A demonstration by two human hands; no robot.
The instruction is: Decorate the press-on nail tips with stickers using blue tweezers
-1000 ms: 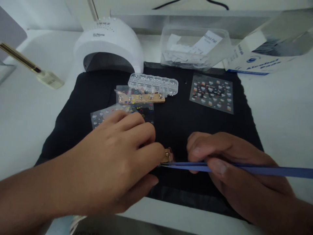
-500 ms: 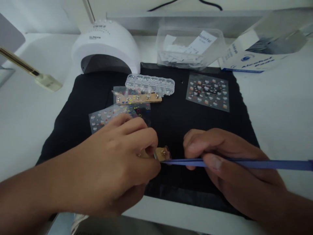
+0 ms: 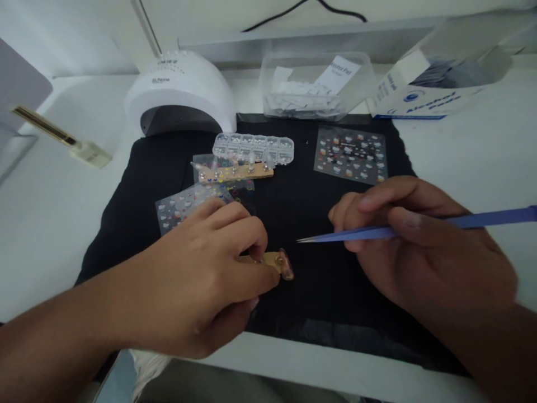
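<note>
My left hand point(image 3: 213, 274) is closed around a wooden nail display stick point(image 3: 272, 259), most of which its fingers hide. At the stick's right end a small pinkish false nail point(image 3: 286, 265) sits on a round metal stud. In my right hand point(image 3: 403, 240) is a pair of blue tweezers point(image 3: 364, 233), gripped between thumb and fingers. The tweezers point left, their tips apart from the false nail, a little above and to its right. Behind my left hand lies a second wooden stick point(image 3: 237, 172) with clear false nails on studs, partly over sticker sheets point(image 3: 184, 204).
A black mat point(image 3: 289, 212) covers the table. A clear compartment case point(image 3: 254, 148) and another sticker sheet point(image 3: 351, 154) lie on it. Behind stand a white nail lamp point(image 3: 184, 89), a plastic tub point(image 3: 314, 103) of sachets and an alcohol pad box point(image 3: 428, 95).
My right hand has lifted the tweezers up and away from the display stick. My left hand keeps its grip on the stick, and the false nail shows more fully. The camera view has shifted slightly.
</note>
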